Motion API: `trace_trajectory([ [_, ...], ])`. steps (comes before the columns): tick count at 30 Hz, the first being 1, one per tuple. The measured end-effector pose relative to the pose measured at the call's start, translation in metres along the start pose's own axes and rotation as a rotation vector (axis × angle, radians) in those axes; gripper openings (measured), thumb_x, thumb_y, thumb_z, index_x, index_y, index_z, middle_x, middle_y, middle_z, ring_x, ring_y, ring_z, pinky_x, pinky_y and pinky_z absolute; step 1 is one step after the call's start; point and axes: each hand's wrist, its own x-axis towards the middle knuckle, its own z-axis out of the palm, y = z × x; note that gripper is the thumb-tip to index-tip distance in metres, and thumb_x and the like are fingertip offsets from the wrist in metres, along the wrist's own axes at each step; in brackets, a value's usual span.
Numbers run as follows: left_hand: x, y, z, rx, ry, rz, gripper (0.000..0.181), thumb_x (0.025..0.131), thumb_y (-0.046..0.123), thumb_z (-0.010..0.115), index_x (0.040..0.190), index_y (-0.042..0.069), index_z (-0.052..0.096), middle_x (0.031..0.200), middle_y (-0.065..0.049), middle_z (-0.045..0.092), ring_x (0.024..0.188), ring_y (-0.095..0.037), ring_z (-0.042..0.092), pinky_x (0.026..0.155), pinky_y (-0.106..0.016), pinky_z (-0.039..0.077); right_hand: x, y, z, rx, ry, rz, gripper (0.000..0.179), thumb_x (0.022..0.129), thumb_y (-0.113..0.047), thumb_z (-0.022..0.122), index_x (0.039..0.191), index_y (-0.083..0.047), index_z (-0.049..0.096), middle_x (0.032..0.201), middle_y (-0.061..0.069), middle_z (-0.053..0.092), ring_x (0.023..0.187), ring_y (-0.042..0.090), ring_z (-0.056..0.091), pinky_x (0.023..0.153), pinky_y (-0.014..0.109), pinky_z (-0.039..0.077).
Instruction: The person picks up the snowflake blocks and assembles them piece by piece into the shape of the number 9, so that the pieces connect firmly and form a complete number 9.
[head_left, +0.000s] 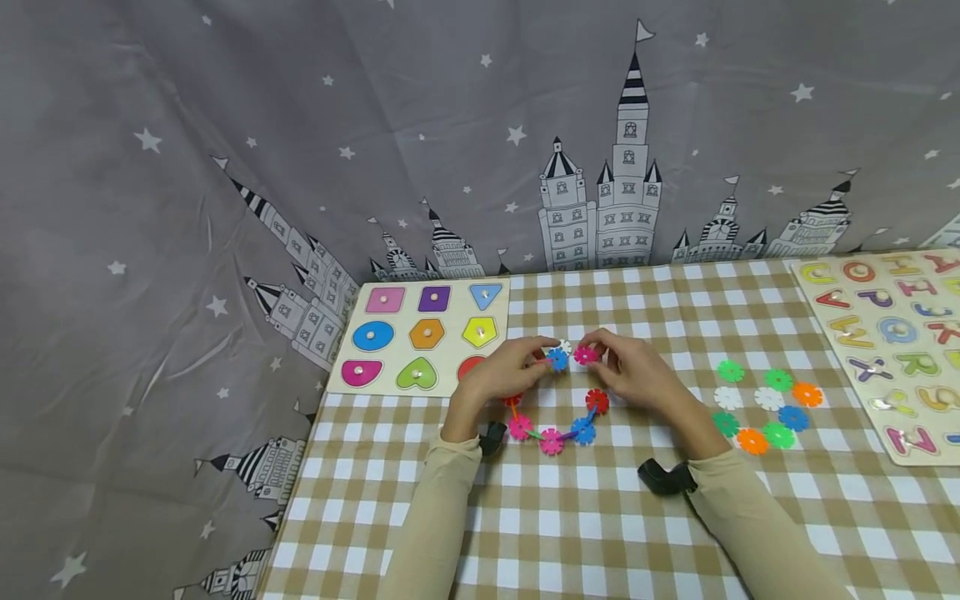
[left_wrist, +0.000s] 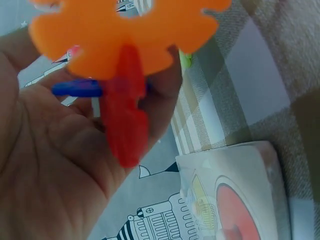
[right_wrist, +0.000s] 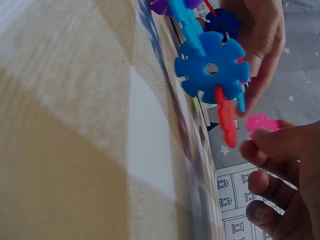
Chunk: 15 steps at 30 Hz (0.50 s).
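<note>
My left hand (head_left: 501, 368) pinches one end of a chain of slotted plastic snowflake discs, close to a blue disc (head_left: 557, 359). In the left wrist view, an orange disc (left_wrist: 100, 37) and a red disc (left_wrist: 127, 120) hang linked before the palm. The chain curves below both hands through pink discs (head_left: 551, 442), a blue disc (head_left: 584, 431) and a red disc (head_left: 597, 401). Between thumb and fingers of my right hand (head_left: 637, 371) is a single pink disc (right_wrist: 260, 124), just right of the blue one. A white disc (head_left: 566, 345) shows behind the fingertips.
Loose green, white, orange and blue discs (head_left: 778, 435) lie on the checked tablecloth (head_left: 570, 533) to the right. A shape puzzle board (head_left: 390, 346) is at the back left, a letter puzzle board (head_left: 862, 367) at the far right. A grey castle-print curtain (head_left: 450, 125) hangs behind.
</note>
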Motion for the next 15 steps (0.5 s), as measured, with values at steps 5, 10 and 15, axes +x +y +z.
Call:
trace_trajectory([
  [5, 0.0, 0.0005, 0.0006, 0.02, 0.013, 0.035, 0.046, 0.09, 0.019, 0.071, 0.135, 0.015, 0.059, 0.103, -0.006, 0.066, 0.082, -0.016, 0.056, 0.073, -0.025, 0.047, -0.0003, -0.0004, 0.0024, -0.02, -0.014, -0.072, 0.027, 0.086, -0.005, 0.071, 0.111, -0.015, 0.065, 0.081, -0.002, 0.065, 0.061, 0.006, 0.047, 0.056, 0.023, 0.042],
  [10, 0.0004, 0.0028, 0.0005, 0.021, 0.038, 0.03, 0.042, 0.089, 0.018, 0.073, 0.13, 0.015, 0.063, 0.101, -0.005, 0.067, 0.082, -0.016, 0.055, 0.072, -0.024, 0.047, -0.0003, -0.0012, 0.0057, -0.009, 0.0, -0.13, 0.027, 0.085, -0.005, 0.073, 0.109, -0.014, 0.066, 0.077, -0.004, 0.064, 0.061, 0.004, 0.047, 0.056, 0.022, 0.043],
  [15, 0.0002, 0.0047, -0.0004, 0.027, 0.059, 0.019, 0.043, 0.089, 0.019, 0.072, 0.131, 0.013, 0.062, 0.1, -0.005, 0.067, 0.082, -0.016, 0.055, 0.072, -0.022, 0.047, -0.0001, -0.0044, 0.007, -0.007, 0.02, -0.153, 0.028, 0.084, -0.003, 0.073, 0.11, -0.011, 0.066, 0.074, -0.003, 0.063, 0.062, 0.005, 0.049, 0.057, 0.022, 0.044],
])
